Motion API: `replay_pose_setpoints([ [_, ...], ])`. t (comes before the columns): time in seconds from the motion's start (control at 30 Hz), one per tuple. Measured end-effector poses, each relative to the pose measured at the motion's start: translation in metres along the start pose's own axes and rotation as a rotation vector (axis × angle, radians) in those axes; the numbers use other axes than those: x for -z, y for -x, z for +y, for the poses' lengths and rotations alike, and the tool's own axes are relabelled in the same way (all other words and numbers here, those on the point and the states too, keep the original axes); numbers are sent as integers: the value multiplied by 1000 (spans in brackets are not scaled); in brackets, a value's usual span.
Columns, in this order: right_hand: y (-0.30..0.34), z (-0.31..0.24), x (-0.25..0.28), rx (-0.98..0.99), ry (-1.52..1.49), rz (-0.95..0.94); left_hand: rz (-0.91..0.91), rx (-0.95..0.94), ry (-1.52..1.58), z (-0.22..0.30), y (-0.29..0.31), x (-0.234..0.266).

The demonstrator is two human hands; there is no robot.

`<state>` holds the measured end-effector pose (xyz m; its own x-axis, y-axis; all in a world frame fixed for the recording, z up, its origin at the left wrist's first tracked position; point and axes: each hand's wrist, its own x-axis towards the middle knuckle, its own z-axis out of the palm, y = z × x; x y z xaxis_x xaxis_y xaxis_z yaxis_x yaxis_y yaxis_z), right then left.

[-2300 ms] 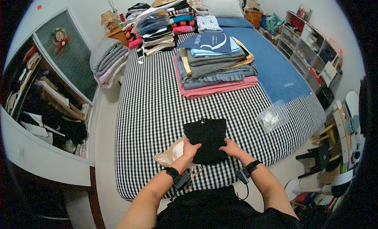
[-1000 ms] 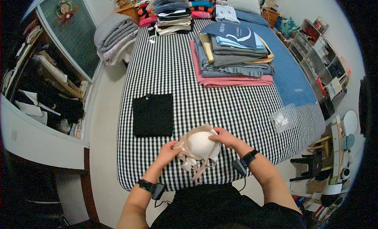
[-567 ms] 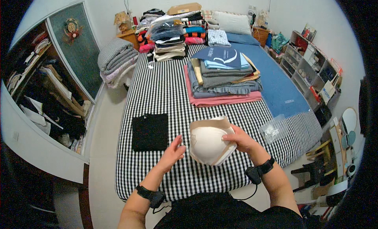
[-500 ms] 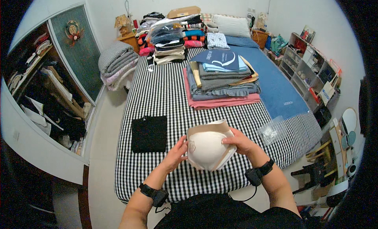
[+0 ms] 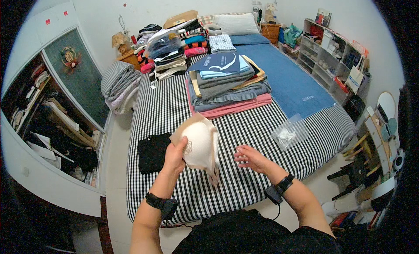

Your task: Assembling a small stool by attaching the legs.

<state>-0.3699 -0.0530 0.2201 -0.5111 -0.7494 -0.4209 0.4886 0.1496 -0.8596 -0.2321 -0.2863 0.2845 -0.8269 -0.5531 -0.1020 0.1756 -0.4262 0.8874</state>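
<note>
My left hand (image 5: 176, 154) grips a folded white and beige bra (image 5: 200, 142) by its left side, thumb on the rounded cup. The bra is held up over the checked bed cover, and a loose strap end dangles from its lower right, blurred. My right hand (image 5: 252, 159) is off to the right, apart from the bra, holding nothing, its fingers spread. Behind my left hand lies a folded black garment (image 5: 150, 152), partly hidden by the hand and the bra.
A pile of folded towels and cloths (image 5: 231, 90) stands mid-bed, with a clear plastic bag (image 5: 289, 134) to its right. Stacked clothes (image 5: 170, 51) and a white pillow (image 5: 239, 26) are at the far end. An open wardrobe (image 5: 52, 127) is left, a shelf unit (image 5: 325, 57) right.
My right hand has let go of the bra and moved down to the right. My left hand has carried the bra leftward and up, tilting it. The whole view has shifted slightly.
</note>
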Motion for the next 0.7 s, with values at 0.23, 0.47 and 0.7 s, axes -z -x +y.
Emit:
replay_pose_setpoints([
  [0.23, -11, 26, -18, -220, -357, -112, -1, -147, 52, -15, 15, -57],
  [0.47, -38, 34, -9, -32, -675, -417, -85, 404, 165, -67, 48, -38],
  [0.7, -15, 0, -64, -241, -331, -226, -13, 258, -67, -53, 57, 12],
])
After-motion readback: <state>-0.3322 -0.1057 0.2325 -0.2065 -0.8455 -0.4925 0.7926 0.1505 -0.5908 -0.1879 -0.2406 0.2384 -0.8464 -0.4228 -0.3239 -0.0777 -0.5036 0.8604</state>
